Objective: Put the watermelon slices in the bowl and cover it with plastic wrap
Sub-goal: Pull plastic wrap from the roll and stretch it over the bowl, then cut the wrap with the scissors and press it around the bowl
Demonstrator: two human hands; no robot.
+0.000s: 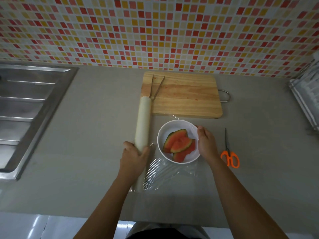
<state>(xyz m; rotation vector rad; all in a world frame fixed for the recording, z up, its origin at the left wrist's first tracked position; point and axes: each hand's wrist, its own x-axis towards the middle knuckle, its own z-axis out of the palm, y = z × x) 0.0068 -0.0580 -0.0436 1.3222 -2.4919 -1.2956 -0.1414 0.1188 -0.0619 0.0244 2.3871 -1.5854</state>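
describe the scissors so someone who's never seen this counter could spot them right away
Start at the wooden cutting board against the tiled wall, then come down to the white bowl of watermelon. The scissors lie flat on the grey counter just right of the bowl, past the right hand. Their bright orange handles are unique here.

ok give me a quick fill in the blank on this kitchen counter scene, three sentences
1. The watermelon slices lie in the white ____.
2. The left hand grips the roll of plastic ____.
3. The scissors on the counter have ____ handles.

Missing words: bowl; wrap; orange
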